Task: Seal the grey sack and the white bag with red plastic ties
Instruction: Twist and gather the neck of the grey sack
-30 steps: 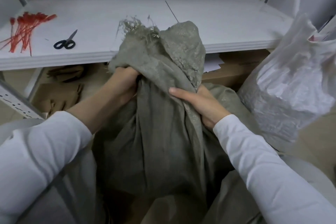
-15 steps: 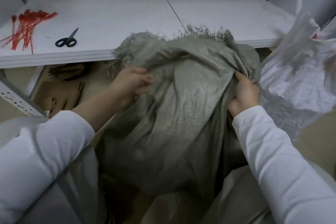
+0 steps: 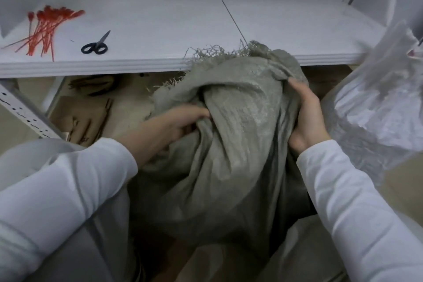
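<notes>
Below the shelf [image 3: 160, 30], left hand [image 3: 183, 119] and right hand [image 3: 306, 117] on the grey sack [image 3: 240, 144]'s mouth — fingers [image 3: 297, 86] curled into cloth.

A pair of black-handled scissors [image 3: 95, 44] lies closed on the white shelf [image 3: 160, 27], its blades pointing toward the back. A thin dark line [image 3: 233, 19] runs slantwise across the shelf; whether it is a wire or a crack is unclear. Under the shelf sits brown cardboard [image 3: 89, 110], beside a perforated white upright [image 3: 20, 110].

ties [image 3: 45, 27] left of scissors [image 3: 95, 44] on shelf [image 3: 160, 25], sack [image 3: 229, 144] in front (lower), bag [image 3: 377, 103] right
</notes>
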Demonstrator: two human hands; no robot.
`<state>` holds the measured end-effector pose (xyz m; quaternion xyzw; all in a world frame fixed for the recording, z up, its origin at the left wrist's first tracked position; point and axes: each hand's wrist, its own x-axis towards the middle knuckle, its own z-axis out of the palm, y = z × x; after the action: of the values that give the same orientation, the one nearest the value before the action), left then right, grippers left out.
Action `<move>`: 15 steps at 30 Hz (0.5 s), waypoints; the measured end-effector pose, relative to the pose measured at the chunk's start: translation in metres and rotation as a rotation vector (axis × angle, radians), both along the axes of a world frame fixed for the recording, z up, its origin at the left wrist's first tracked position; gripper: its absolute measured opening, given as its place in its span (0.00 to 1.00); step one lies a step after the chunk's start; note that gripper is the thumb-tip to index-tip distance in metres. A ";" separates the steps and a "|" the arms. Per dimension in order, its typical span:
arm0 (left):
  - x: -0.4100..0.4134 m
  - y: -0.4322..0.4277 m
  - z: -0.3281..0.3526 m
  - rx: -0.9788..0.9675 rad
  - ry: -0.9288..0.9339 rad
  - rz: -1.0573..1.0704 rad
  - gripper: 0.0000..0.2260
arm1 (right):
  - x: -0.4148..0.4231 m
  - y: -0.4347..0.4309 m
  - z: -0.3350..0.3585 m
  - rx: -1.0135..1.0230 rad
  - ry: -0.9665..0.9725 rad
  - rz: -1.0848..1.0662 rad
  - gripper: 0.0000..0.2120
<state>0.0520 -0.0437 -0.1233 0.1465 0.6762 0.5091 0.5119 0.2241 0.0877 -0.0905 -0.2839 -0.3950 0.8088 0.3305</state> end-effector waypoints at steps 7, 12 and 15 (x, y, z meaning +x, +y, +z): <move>-0.049 -0.013 0.049 0.473 -0.221 0.419 0.11 | 0.021 0.044 0.007 0.080 0.191 -0.317 0.36; -0.024 -0.014 0.050 0.575 -0.273 0.256 0.14 | 0.020 0.036 0.009 0.056 0.281 -0.162 0.15; -0.001 -0.009 0.042 0.479 -0.235 0.117 0.18 | 0.007 0.011 0.007 0.058 0.272 0.074 0.12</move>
<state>0.0514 -0.0526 -0.0813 0.1641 0.4798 0.6968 0.5073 0.2307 0.0983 -0.0833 -0.1475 -0.3800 0.8397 0.3589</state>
